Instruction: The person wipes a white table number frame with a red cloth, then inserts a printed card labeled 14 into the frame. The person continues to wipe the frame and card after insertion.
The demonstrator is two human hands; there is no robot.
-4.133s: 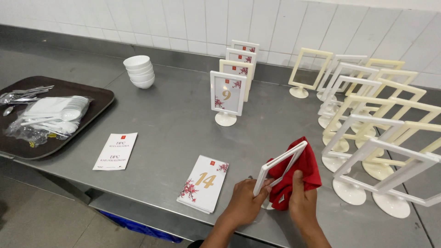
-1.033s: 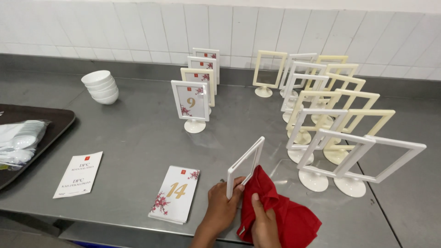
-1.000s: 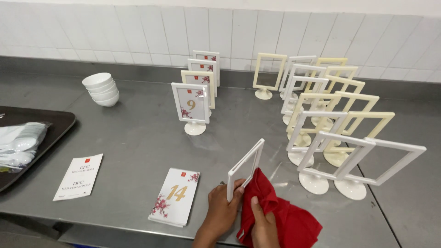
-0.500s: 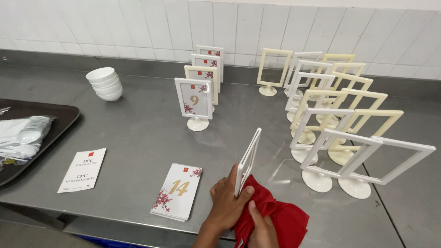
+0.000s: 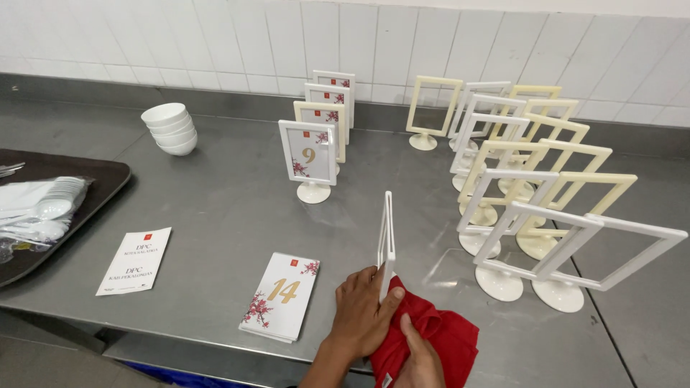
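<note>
Surface: stainless-steel counter (image 5: 215, 215) stood against a white-tiled wall.
Left hand (image 5: 359, 309): gripped a white plastic sign frame (image 5: 387, 237), held edge-on and upright so its faces were reachable.
Right hand (image 5: 417, 359): closed on a red cloth (image 5: 438, 338), pressed at the frame's base.
Nearby: numbered floral card (image 5: 282, 294) lay flat just left; empty cream and white frames (image 5: 532, 208) stood grouped at right.

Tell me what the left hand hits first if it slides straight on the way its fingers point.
Probably nothing soon: the left hand, gripping the white frame, points up and right across bare steel counter. The empty stands lie furthest along that line, though depth is unclear.
</note>
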